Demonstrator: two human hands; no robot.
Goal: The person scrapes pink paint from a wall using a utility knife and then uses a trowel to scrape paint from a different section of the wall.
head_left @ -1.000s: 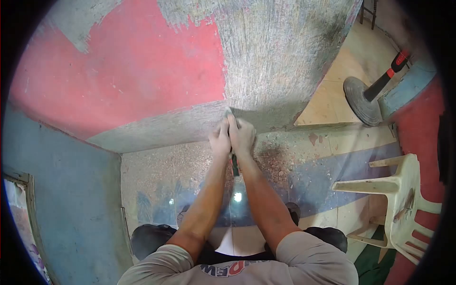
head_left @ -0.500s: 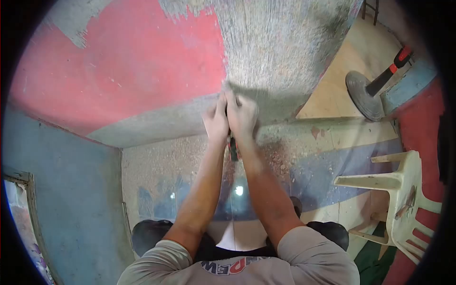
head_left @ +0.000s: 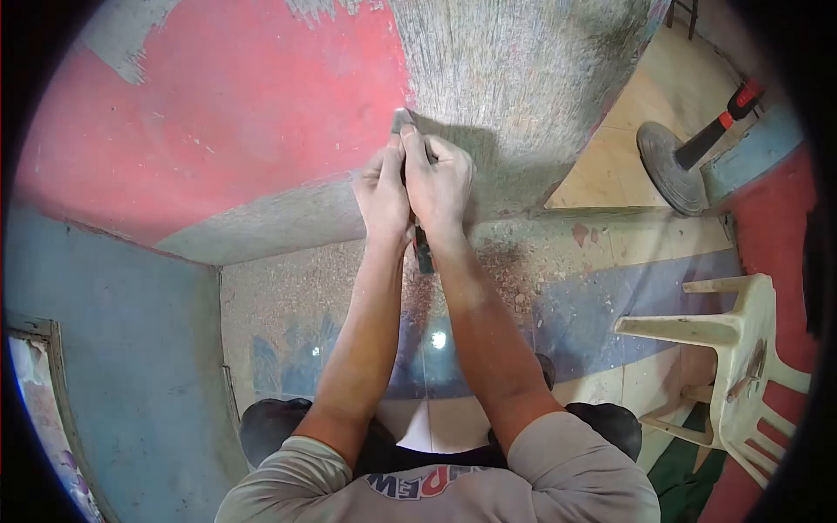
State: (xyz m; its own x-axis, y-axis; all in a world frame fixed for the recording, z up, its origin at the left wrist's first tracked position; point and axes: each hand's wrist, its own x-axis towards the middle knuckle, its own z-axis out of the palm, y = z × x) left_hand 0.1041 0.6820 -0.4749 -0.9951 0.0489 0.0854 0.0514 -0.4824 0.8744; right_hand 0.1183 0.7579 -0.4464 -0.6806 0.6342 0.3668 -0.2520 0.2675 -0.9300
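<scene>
Both hands are closed around one scraper (head_left: 402, 117), its flat metal blade poking out past the fingertips. Its dark handle end (head_left: 425, 259) with an orange-red part shows below, between the wrists. My left hand (head_left: 380, 196) wraps it from the left, and my right hand (head_left: 438, 185) grips from the right; both are dusty. The blade meets the wall at the border between pink paint (head_left: 279, 105) and a bare, streaked grey patch (head_left: 497, 78). Most of the handle is hidden by the fingers.
Paint chips and dust (head_left: 514, 279) litter the tiled floor below the wall. At right stands a cream plastic chair (head_left: 728, 340). Behind it is a round grey base (head_left: 667, 170) with a black and red pole. A blue-grey wall (head_left: 139, 322) closes off the left.
My two hands and the scraper have moved up the wall and slightly left. More of the blade shows now. The view has shifted only slightly.
</scene>
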